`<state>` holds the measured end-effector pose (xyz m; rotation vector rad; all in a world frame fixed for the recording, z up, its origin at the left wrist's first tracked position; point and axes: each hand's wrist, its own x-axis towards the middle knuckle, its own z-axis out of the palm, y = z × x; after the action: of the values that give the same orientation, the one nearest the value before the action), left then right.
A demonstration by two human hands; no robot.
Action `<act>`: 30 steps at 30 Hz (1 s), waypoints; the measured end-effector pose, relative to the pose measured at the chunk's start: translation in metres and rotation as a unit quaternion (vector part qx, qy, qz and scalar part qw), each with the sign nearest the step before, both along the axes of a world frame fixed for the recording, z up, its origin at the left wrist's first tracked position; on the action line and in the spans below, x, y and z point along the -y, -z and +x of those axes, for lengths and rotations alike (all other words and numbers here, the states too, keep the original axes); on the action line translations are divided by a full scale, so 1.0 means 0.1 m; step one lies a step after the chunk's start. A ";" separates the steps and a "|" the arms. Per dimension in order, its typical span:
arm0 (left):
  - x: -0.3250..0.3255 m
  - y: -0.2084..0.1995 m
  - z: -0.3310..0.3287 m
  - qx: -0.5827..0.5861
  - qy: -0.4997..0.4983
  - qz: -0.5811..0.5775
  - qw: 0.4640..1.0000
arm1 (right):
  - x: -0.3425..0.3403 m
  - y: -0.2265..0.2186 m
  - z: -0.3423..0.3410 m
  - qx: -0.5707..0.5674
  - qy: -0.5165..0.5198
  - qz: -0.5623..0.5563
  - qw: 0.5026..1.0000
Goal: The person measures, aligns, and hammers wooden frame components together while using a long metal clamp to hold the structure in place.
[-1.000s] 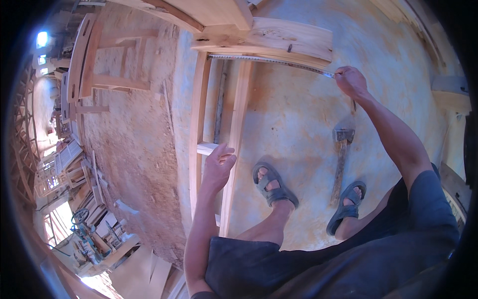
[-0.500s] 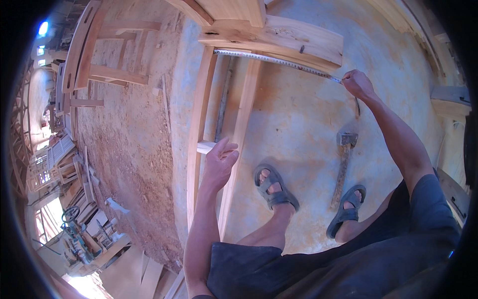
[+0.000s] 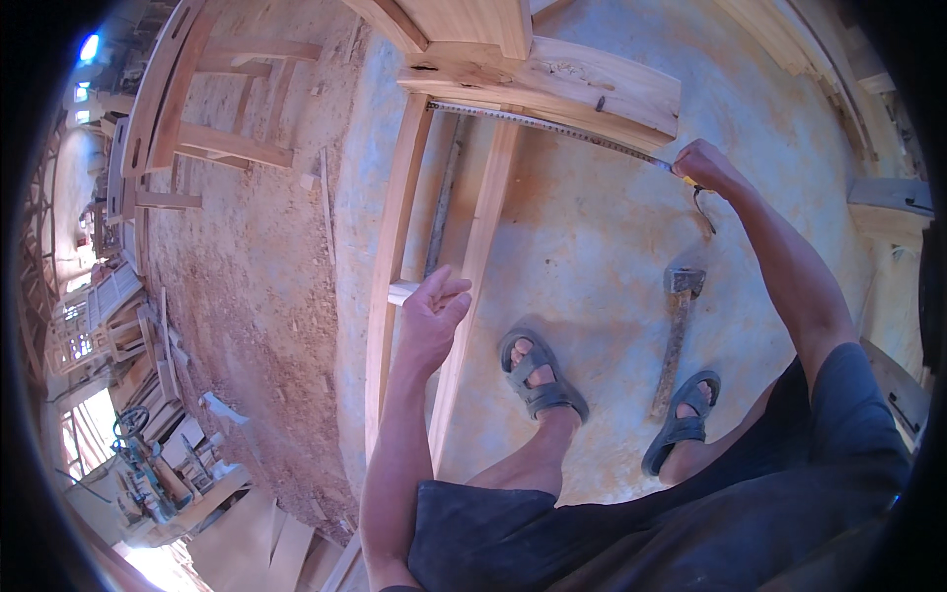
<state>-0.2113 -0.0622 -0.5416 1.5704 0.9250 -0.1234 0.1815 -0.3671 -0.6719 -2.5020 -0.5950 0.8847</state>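
Observation:
My right hand is closed around a tape measure, a bit of its yellow case showing below the fist. Its pale blade runs out to the left, along a thick timber beam, to the top of a wooden rail. My left hand is closed over a short pale crosspiece between that rail and a second wooden rail. The hand covers most of the crosspiece, so the grip shows only in part.
A hammer-like tool with a worn wooden handle lies on the floor beside my sandalled feet. Wooden frames stand at the far left. Machinery and scrap boards lie at the lower left.
My right hand has turned slightly, bringing the yellow of the tape measure's case into view. The tape blade stays stretched along the beam, and my left hand keeps its place at the crosspiece.

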 end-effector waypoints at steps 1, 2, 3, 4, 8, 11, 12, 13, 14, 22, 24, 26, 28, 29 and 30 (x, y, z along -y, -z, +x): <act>0.00 -0.01 0.00 0.002 0.003 0.001 1.000 | -0.01 0.00 0.00 0.000 0.002 0.004 1.000; 0.00 -0.02 0.00 0.004 0.005 0.002 1.000 | -0.01 0.01 0.00 -0.001 0.003 0.008 1.000; -0.01 -0.02 0.00 0.007 0.008 0.003 1.000 | -0.02 0.00 0.01 -0.004 -0.013 0.011 1.000; -0.01 -0.02 0.00 0.010 0.009 0.004 1.000 | -0.02 -0.01 0.02 -0.008 -0.028 0.014 0.999; -0.02 -0.03 0.01 0.020 0.004 -0.003 1.000 | -0.01 0.03 0.09 0.009 -0.060 -0.051 0.997; -0.01 -0.03 0.03 0.026 -0.003 -0.016 1.000 | 0.00 0.07 0.13 0.027 -0.115 -0.058 0.991; -0.01 -0.02 0.05 0.027 -0.005 -0.020 0.999 | 0.02 0.07 0.14 0.006 -0.097 -0.021 0.995; -0.01 -0.01 0.04 0.021 -0.008 -0.020 1.000 | -0.04 -0.01 0.08 -0.016 -0.082 0.018 0.996; -0.01 -0.04 0.01 0.020 -0.011 -0.018 1.000 | -0.09 -0.11 0.00 -0.036 -0.068 0.058 0.995; -0.18 -0.13 -0.29 0.003 0.001 0.037 0.999 | 0.26 0.26 -0.96 -0.059 0.101 0.073 0.990; -0.33 -0.17 -0.49 -0.024 -0.015 0.070 0.997 | 0.25 0.17 -1.18 -0.037 0.144 0.030 0.988; -0.53 -0.13 -0.58 -0.040 -0.021 0.093 0.995 | 0.39 0.26 -1.25 0.037 0.163 0.036 0.985; -0.72 -0.09 -0.59 -0.049 -0.021 0.113 0.992 | 0.53 0.31 -1.29 0.160 0.184 0.040 0.969; -0.75 -0.07 -0.55 -0.070 -0.004 0.130 0.989 | 0.59 0.30 -1.33 0.244 0.194 0.042 0.949; -0.79 -0.03 -0.47 -0.090 0.015 0.148 0.985 | 0.65 0.28 -1.39 0.327 0.204 0.043 0.922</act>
<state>-0.2584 0.0168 -0.5382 1.8716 1.0987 -0.1561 0.0430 -0.4324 -0.6999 -2.6667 -0.2653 -0.1445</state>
